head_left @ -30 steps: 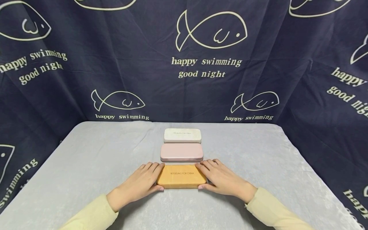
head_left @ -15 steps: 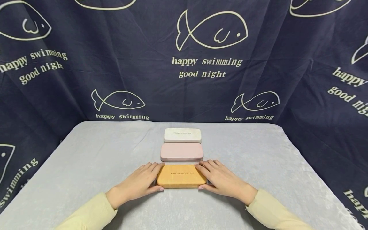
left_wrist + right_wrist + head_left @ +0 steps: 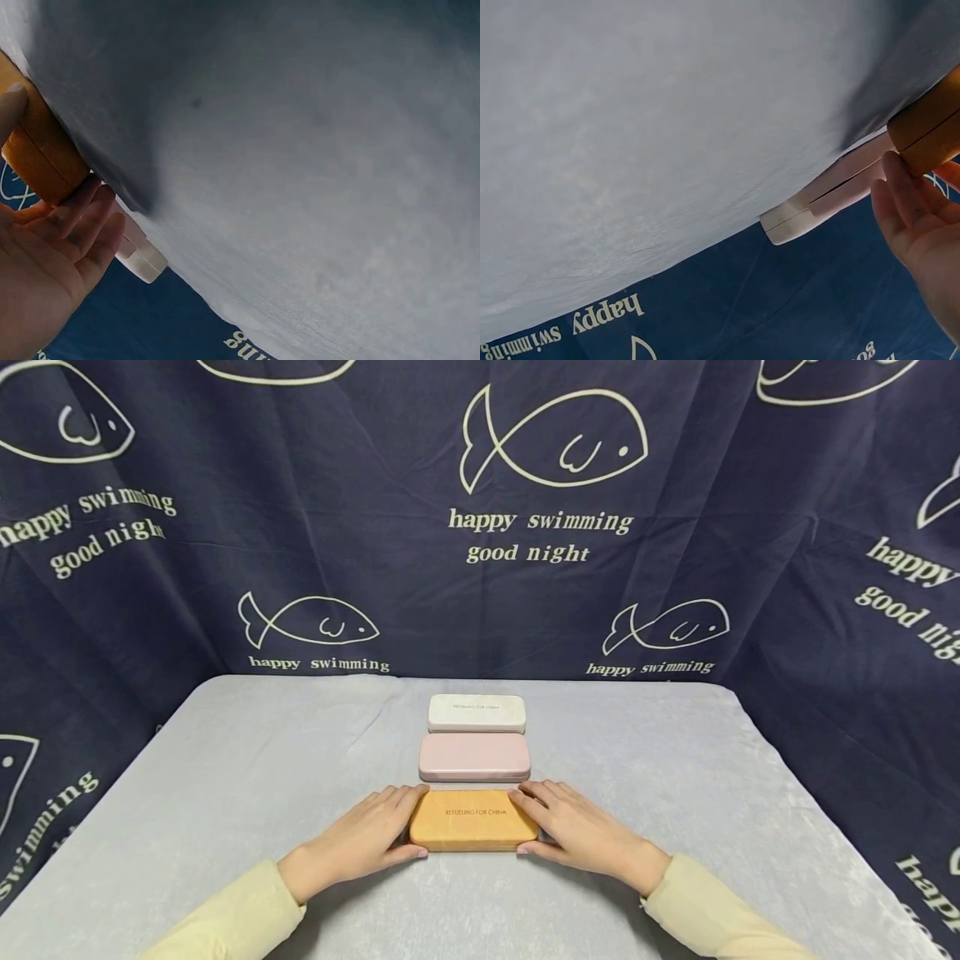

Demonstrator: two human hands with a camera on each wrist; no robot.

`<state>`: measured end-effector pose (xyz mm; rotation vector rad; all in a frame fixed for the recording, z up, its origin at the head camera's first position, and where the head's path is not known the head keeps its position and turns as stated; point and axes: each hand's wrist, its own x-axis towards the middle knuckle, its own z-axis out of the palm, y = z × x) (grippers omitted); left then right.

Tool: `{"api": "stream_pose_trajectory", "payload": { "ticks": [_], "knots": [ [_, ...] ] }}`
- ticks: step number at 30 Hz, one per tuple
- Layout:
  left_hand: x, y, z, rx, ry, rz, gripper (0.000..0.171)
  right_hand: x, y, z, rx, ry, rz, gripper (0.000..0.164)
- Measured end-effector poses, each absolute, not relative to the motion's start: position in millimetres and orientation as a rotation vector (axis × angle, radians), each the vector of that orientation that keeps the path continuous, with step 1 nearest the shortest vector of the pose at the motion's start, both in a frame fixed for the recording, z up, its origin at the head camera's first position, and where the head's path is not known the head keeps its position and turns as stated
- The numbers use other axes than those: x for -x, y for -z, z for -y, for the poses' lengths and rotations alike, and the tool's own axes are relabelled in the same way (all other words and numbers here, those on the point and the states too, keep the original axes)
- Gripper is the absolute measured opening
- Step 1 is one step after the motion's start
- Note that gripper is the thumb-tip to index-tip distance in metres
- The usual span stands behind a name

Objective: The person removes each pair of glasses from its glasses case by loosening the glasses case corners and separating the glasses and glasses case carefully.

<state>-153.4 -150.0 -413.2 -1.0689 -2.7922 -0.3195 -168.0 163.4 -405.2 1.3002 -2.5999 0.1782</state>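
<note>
An orange-yellow glasses case, printed "REFUELING FOR CHINA", lies closed on the table between both hands. My left hand grips its left end, thumb at the near edge and fingers at the far corner. At the other end my right hand holds it the same way. The left wrist view shows the thumb on the near side of the orange case, with the fingers around its end. In the right wrist view, fingertips touch the end of the orange case; the thumb is hidden.
Just behind the orange case lies a closed pink case. Beyond it is a closed white case, in line with the other two. A grey-blue cloth covers the table. Dark blue curtains with fish drawings enclose the back and sides.
</note>
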Motion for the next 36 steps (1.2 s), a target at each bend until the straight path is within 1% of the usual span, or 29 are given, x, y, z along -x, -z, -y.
{"api": "stream_pose_trajectory", "payload": {
  "ticks": [16,36],
  "knots": [
    [154.0,413.9,150.2,1.055,0.253,2.783,0.074,170.2,405.1,-161.5,-1.336,-0.204,2.563,0.063],
    [153.6,414.6,148.5,1.068,0.233,2.747,0.073,172.3,401.9,-160.6,-1.342,-0.356,2.650,0.061]
  ]
}}
